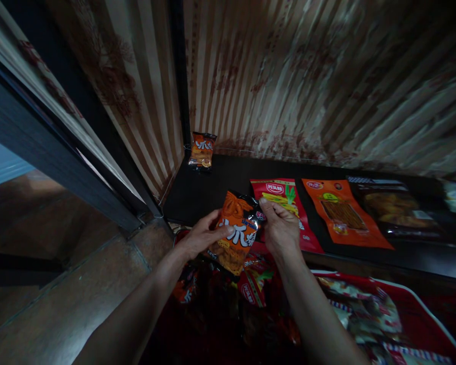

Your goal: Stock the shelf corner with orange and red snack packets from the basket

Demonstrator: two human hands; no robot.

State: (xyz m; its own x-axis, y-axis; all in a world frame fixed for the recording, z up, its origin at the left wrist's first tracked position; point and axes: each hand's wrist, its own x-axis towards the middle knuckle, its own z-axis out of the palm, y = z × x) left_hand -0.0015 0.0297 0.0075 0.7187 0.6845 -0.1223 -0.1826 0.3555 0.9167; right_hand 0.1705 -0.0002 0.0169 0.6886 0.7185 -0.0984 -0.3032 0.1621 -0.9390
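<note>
The person's bare left hand (203, 235) and bare right hand (283, 233) join smooth, uncovered forearms (137, 304), which taper towards narrow, unadorned wrists.

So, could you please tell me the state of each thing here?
Left hand: gripping held bag
Right hand: pinching its edge
Held bag: tilted
Small bag: upright in corner
Red bag: flat, partly covered
Orange bag: flat
Brown bag: flat
Right-side basket: open, holding packets

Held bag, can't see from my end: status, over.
Left hand and right hand grip held bag. Print faces camera. Red bag beyond, partly covered by right hand.
</note>
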